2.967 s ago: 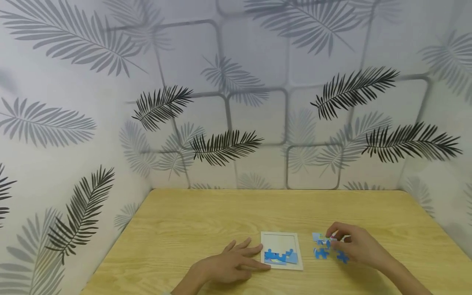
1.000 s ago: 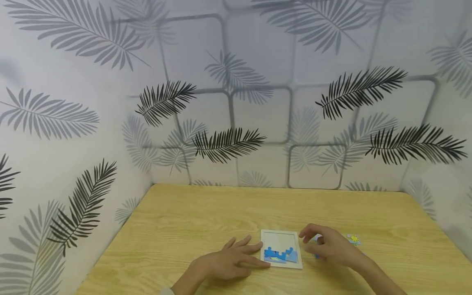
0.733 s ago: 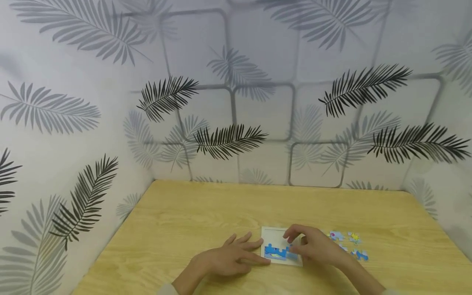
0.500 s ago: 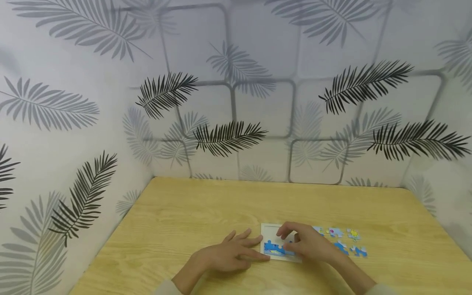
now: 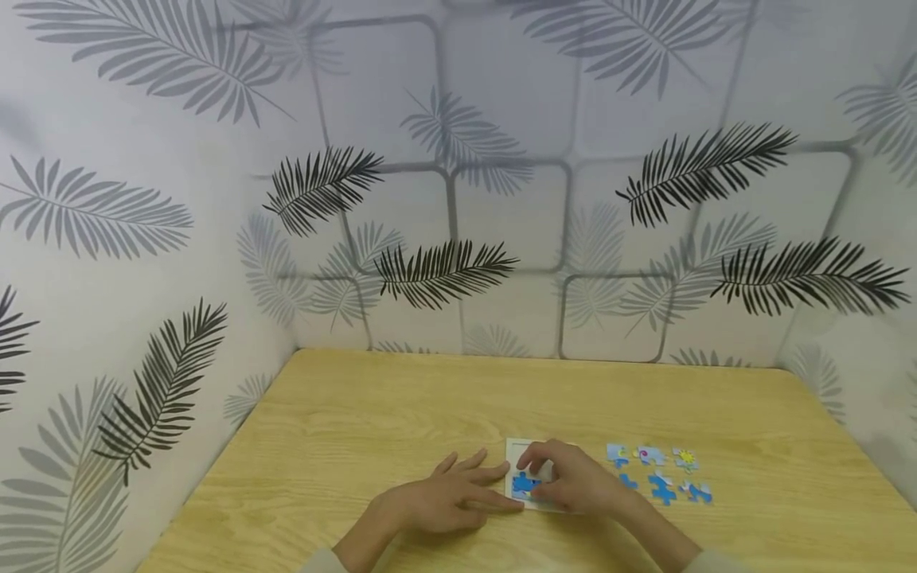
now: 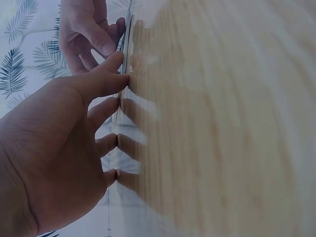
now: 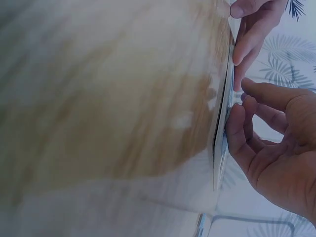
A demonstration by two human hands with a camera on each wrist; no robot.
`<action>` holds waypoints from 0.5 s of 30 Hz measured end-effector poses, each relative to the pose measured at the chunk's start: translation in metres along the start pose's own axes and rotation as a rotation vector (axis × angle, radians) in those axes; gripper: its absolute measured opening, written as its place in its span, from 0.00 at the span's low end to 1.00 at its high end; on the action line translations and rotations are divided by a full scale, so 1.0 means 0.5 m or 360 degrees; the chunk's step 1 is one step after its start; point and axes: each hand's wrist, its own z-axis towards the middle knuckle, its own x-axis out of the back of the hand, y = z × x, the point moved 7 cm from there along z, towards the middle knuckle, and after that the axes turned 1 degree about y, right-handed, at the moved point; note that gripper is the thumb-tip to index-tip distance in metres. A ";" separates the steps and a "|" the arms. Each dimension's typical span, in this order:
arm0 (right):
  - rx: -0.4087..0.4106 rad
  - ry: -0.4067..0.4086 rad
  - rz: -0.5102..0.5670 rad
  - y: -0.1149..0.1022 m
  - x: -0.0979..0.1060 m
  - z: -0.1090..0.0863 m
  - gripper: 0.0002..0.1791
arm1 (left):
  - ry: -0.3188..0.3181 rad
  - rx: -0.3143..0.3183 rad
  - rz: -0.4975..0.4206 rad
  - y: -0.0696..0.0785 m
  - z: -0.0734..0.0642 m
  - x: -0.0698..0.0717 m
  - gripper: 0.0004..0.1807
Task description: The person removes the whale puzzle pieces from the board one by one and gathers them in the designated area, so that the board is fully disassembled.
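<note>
A small white-framed jigsaw tray (image 5: 517, 447) lies on the wooden table, with blue puzzle pieces (image 5: 525, 485) along its near side. My left hand (image 5: 451, 500) spreads its fingers on the table, fingertips at the tray's left edge. Over the tray, my right hand (image 5: 573, 479) has its thumb and fingers bent down at the blue pieces, hiding the tray's right part. In the right wrist view, the right hand (image 7: 276, 143) has curled fingers right at the tray's edge (image 7: 224, 108). I cannot tell whether a piece is between them.
Right of the tray lie several loose puzzle pieces in two rows, among them a sun piece (image 5: 685, 458), a piece with a pink curl (image 5: 650, 455) and a blue piece (image 5: 662, 488). A leaf-patterned wall (image 5: 473, 239) stands behind the table (image 5: 401, 398).
My right hand has moved left from the loose pieces to over the tray, uncovering those pieces. My left hand has stayed at the tray's left edge.
</note>
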 end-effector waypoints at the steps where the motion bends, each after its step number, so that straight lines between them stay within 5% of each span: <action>1: 0.0002 -0.0009 0.0009 -0.002 -0.004 0.002 0.16 | 0.0001 -0.0001 -0.0009 0.000 -0.001 0.000 0.25; 7: -0.0027 -0.0038 0.0035 -0.007 -0.022 0.008 0.18 | 0.0007 -0.0012 -0.0047 0.001 -0.003 -0.002 0.24; 15: 0.0022 -0.0008 -0.0202 -0.011 -0.025 0.012 0.16 | 0.0015 -0.0009 -0.0037 0.000 -0.001 -0.003 0.24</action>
